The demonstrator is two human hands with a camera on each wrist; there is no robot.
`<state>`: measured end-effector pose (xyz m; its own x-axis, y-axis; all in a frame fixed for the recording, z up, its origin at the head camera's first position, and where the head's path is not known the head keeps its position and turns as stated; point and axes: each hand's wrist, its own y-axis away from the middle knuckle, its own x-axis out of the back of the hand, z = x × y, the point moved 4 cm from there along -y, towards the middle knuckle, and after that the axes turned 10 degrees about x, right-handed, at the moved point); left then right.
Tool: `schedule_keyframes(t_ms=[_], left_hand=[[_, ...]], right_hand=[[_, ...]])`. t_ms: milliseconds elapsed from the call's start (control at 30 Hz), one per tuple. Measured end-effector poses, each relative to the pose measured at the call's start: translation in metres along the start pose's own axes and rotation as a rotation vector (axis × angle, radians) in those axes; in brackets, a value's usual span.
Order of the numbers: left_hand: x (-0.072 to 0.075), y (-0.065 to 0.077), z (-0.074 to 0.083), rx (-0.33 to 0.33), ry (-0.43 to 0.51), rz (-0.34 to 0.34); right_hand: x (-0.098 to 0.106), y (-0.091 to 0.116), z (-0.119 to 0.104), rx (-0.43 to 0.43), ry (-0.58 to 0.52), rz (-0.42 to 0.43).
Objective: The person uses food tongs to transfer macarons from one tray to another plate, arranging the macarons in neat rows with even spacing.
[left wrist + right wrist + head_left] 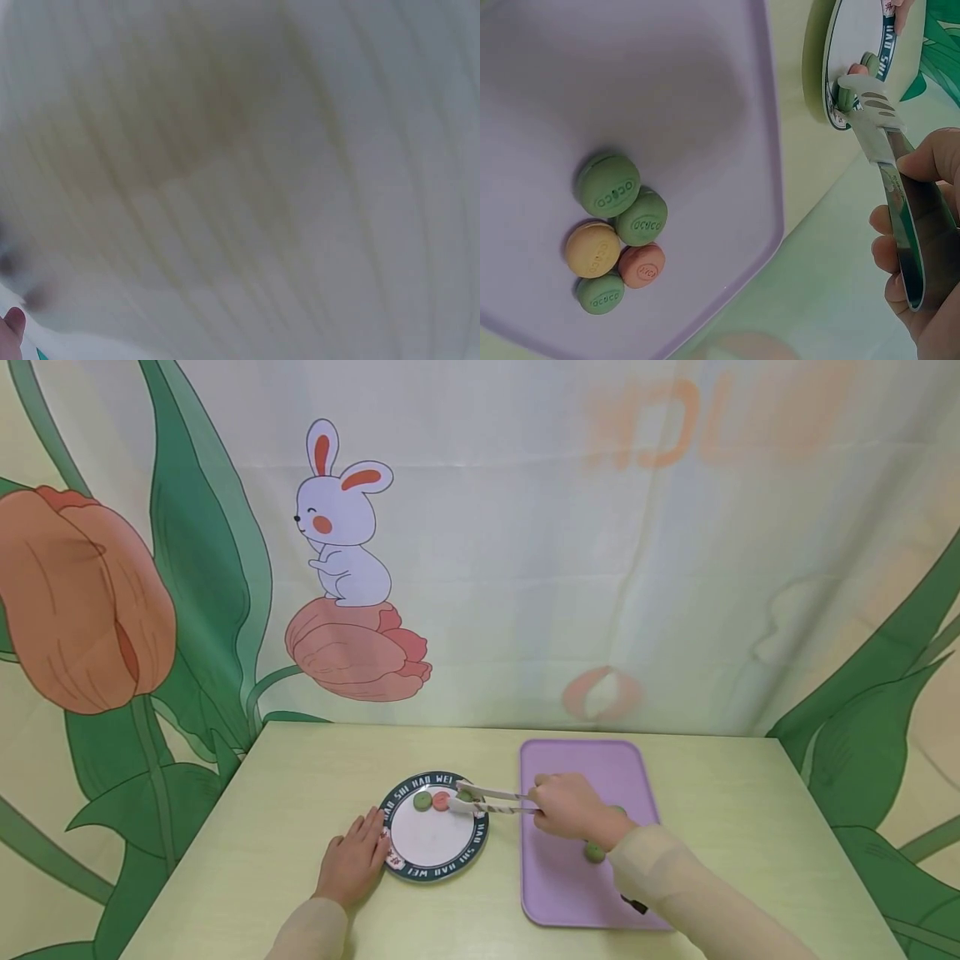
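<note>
My right hand [566, 806] grips a pair of metal tongs [907, 225] with white tips, reaching left from above the tray to the plate. Between the tong tips is a green macaron [845, 98], at the right side of the round plate [431, 843]. I cannot tell whether it touches the plate. To its left on the plate lie a pink macaron [441, 801] and another green macaron [423, 801]. My left hand [354, 858] lies with extended fingers at the plate's left rim. Pale cloth fills most of the left wrist view.
The purple tray [551, 885] lies right of the plate. Green macarons [609, 185], a yellow macaron [592, 250] and a pink macaron [642, 265] sit clustered on it. A small dark object [634, 904] shows near the right sleeve. A printed curtain [510, 568] hangs behind the table.
</note>
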<state>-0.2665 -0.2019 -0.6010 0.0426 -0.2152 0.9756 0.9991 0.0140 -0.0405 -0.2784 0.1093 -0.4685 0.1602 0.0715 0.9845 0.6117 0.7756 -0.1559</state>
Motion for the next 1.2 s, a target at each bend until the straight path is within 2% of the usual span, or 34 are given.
schedule_keyframes(t_ms=[500,733,1200], left_hand=[[-0.0004,0.0009,0.0009,-0.010,0.007,0.029],[-0.0009,0.0003,0.0005,-0.002,0.003,0.013],[0.0012,0.0011,0.0015,0.005,0.010,0.006]], right_hand=[[0.0052,-0.0021,-0.0057,0.007,-0.033,-0.016],[0.0040,-0.0027,-0.0055,-0.009,-0.041,-0.042],[0.0031,-0.0012,-0.0036,-0.004,-0.018,-0.033]])
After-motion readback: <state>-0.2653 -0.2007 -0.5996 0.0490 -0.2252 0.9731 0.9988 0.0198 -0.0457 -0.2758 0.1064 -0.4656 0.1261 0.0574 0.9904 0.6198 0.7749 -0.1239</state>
